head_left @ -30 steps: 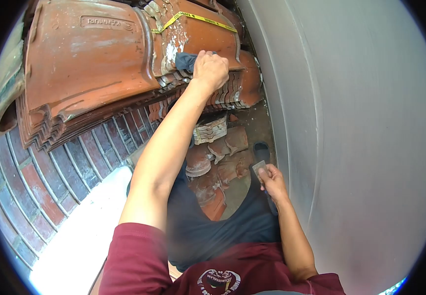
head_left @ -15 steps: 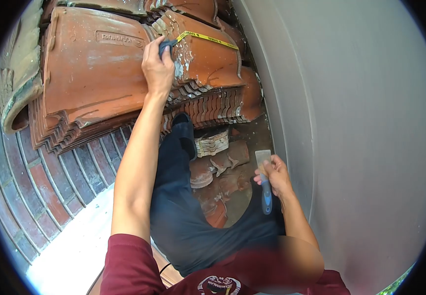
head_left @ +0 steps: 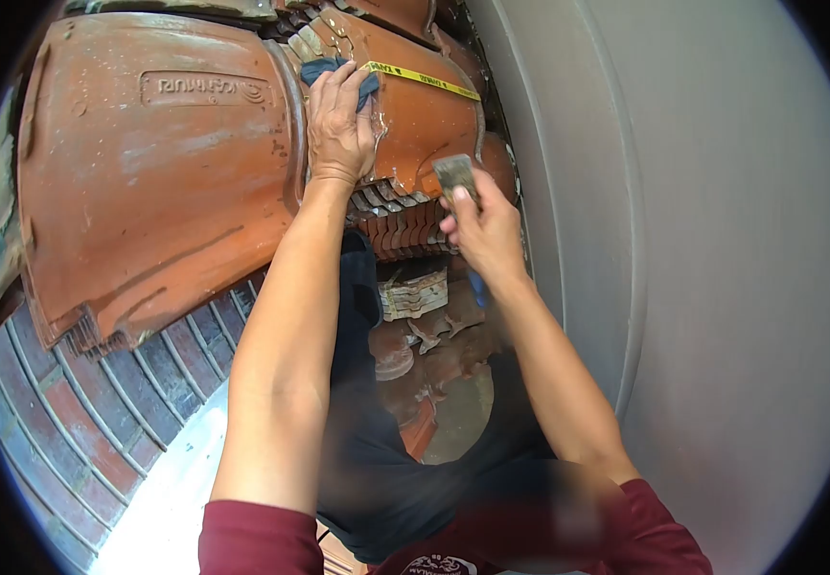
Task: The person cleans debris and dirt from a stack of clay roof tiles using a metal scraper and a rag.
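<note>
Left hand (head_left: 340,125): grip holding a dark cloth (head_left: 321,68) against stacked orange roof tiles (head_left: 420,123).
Right hand (head_left: 484,222): grip clasped around a scraper (head_left: 452,172), blade upward, near the tiles.
Yellow tape (head_left: 425,80): on tiles, beside cloth.

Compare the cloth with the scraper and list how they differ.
The cloth is dark blue and crumpled; the scraper has a flat, greyish, straight-edged blade.
The cloth lies under the fingers of the left hand on the roof tiles; the scraper is gripped in the right hand, blade up.
Both are partly hidden by a hand.
</note>
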A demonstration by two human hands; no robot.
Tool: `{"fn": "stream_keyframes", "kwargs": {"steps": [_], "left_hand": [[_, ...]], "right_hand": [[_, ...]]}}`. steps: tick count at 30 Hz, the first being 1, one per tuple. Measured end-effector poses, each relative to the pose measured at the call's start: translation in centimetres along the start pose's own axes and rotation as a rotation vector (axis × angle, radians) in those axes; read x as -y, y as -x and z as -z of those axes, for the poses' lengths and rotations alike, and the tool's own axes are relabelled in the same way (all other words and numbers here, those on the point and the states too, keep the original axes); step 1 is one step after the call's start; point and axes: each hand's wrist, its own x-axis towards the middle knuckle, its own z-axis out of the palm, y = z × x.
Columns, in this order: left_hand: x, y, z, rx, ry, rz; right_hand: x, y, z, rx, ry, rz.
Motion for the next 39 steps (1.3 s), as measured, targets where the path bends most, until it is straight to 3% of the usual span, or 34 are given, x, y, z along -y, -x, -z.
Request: {"fn": "stream_keyframes", "kwargs": {"steps": [3,5,7,13,19,25,39], "left_hand": [[-0.1,-0.1,-0.1,0.003,0.012,0.005],[-0.1,-0.1,0.2,0.011,-0.004,0.009],[-0.2,0.0,0.2,0.027,-0.033,0.013],[0.4,0.0,-0.2,-0.012,0.013,-0.021],[0.1,0.1,-0.1,-0.015,0.039,0.02],[0.3,0.3,-0.1,-0.037,0.039,0.025],[-0.1,0.2,-0.1,-0.027,0.042,0.007]], "right_hand": [[0.0,-1.6,-3.1,-0.024,0.25,0.311],[-0.2,-1.7,-5.0,-0.045,0.323,0.401],[-0.5,-1.5,-6.4,-0.007,0.256,0.383],[-1.3,-1.8,-7.6,-0.088,0.445,0.545],[-0.2,-2.3,-8.5,-0.181,0.297,0.39],[0.4,-2.0,-7.9,-0.076,0.27,0.343],[0.4,-1.7,-6.7,-0.114,0.262,0.2]]}}
